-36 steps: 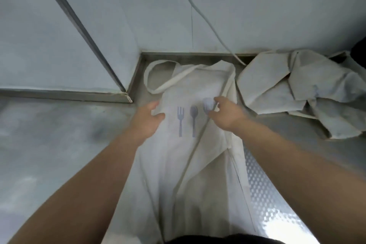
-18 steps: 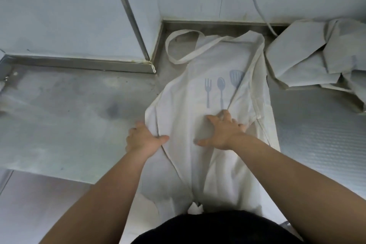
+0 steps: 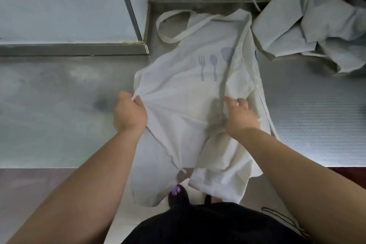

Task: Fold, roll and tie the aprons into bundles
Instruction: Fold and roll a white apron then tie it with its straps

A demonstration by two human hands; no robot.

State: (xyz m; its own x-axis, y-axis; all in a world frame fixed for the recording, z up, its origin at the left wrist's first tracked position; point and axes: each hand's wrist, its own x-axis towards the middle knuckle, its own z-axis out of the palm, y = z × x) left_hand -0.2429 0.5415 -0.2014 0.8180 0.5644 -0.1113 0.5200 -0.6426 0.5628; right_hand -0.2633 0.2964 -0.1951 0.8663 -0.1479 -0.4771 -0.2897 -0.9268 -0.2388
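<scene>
While left hand (image 3: 129, 114) grips, apron (image 3: 178, 93) bears cutlery print (image 3: 213, 66).

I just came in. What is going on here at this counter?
A person is working on a white apron spread on the steel counter. The left hand grips its left edge, and the right hand holds the folded-over right side near the middle. The lower part hangs over the counter's front edge. It is not yet rolled or tied. A crumpled pile of similar cloth lies at the back right.
</scene>
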